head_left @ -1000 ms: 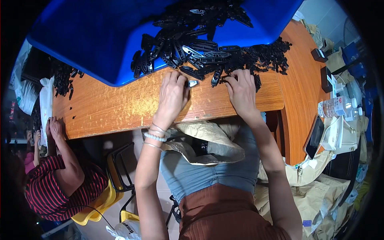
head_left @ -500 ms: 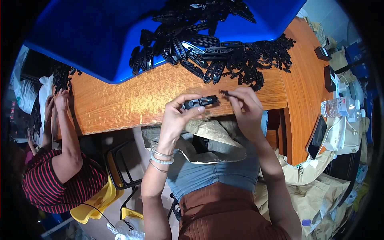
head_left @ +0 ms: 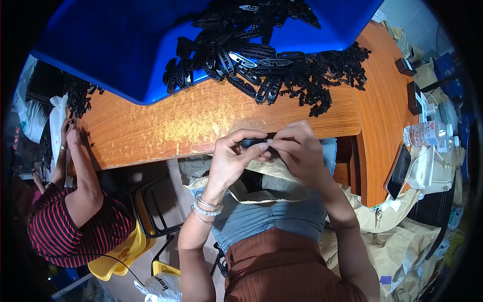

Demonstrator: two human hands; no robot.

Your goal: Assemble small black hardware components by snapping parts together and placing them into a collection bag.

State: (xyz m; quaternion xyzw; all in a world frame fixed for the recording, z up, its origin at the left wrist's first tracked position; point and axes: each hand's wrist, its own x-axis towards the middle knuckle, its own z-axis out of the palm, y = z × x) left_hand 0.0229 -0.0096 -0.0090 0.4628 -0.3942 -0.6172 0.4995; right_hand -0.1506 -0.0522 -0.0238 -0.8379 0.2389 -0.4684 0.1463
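My left hand (head_left: 236,156), with bracelets at its wrist, grips a long black plastic part (head_left: 250,143) between thumb and fingers, just off the table's front edge. Against the part's right end, my right hand (head_left: 299,151) is closed in a pinch; its fingers hide whatever small piece lies there. Beyond my hands, a heap of long black plastic parts (head_left: 244,65) spills over the lip of a blue bin (head_left: 121,65). Smaller black toothed pieces (head_left: 327,75) are piled to its right. Below my hands, an open paper sack (head_left: 271,189) lies over my lap.
The wooden table (head_left: 201,118) has a worn top. At right are a phone (head_left: 399,172), clear plastic bottles (head_left: 422,135) and brown paper sacks (head_left: 382,251). A co-worker in a striped shirt (head_left: 75,226) sits at left on a yellow chair (head_left: 121,254), hands by another black pile (head_left: 78,100).
My right hand has moved left with a small black toothed piece and now meets the end of the long part in my left hand. The co-worker's arms have shifted slightly.
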